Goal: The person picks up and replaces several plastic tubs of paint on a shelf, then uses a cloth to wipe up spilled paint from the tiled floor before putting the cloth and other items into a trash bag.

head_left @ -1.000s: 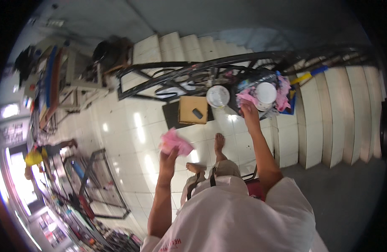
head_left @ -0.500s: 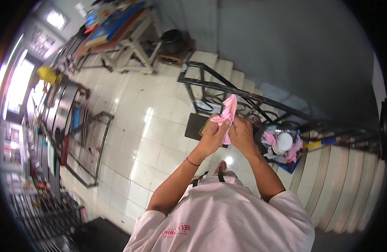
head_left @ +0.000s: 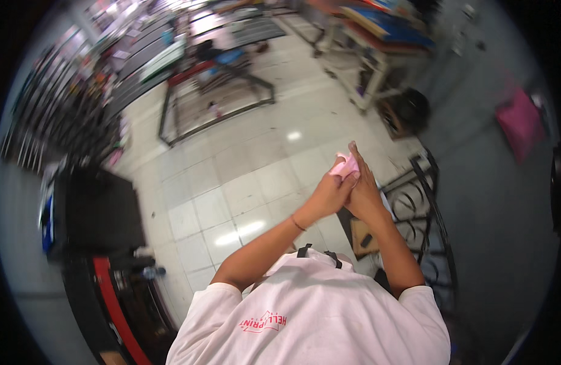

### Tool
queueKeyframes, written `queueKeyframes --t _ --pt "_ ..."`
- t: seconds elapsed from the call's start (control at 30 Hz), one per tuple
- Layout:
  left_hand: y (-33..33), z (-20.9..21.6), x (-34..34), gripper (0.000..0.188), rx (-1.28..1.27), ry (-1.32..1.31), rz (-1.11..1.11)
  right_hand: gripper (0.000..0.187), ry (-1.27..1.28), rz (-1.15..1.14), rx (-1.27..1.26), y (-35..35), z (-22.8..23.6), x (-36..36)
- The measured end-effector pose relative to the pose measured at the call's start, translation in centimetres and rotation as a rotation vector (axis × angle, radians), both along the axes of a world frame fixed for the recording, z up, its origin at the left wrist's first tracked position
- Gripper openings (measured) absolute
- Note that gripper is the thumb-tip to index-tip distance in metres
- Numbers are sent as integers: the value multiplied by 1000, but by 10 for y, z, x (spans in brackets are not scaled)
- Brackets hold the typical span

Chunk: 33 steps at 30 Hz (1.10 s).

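Both hands (head_left: 347, 188) pinch pink cloth (head_left: 345, 165) beside black railing (head_left: 429, 201).

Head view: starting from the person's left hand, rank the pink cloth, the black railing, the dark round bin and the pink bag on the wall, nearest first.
1. Pink cloth: pressed between the left hand and right hand.
2. Black railing: just right of the hands, lower.
3. Dark round bin: up and right, by the wall.
4. Pink bag: far right, on the grey wall.

Pale pink cloth (head_left: 344, 165) shows between the fingers; beyond the fingertips, glossy white floor tiles (head_left: 231, 188); right of them, black scrolled metal railing (head_left: 429, 201) and a magenta sheet (head_left: 521, 121)
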<state>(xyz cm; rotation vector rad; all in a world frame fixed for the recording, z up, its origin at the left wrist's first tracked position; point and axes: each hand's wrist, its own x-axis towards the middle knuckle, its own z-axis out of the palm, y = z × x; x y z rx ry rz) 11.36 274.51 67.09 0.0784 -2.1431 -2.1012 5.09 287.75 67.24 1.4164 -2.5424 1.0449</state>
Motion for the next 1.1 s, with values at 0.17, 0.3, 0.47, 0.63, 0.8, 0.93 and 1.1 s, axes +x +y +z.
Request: queueKeyframes --t 0.17,0.3,0.47,0.63,0.8,0.93,1.1 --pt "-89 -34 51 23 106 173 586 73 24 319 -46 -133 -17 40" --pt "-181 -41 103 38 430 -41 628 54 43 478 67 -205 -10 93" --pt "-232 -45 141 55 279 10 423 30 -427 349 -67 -287 -45 48" --pt "-333 -89 181 62 203 -86 427 27 -1034 416 -23 -402 -89 53" --pt "-433 -76 249 63 539 -376 549 38 -370 936 92 -531 -88 140" --pt "-494 -105 305 64 721 -259 633 41 -426 1176 248 -615 -65 201" --pt "-590 -100 346 62 393 -108 903 39 -312 1309 171 -745 -62 237"
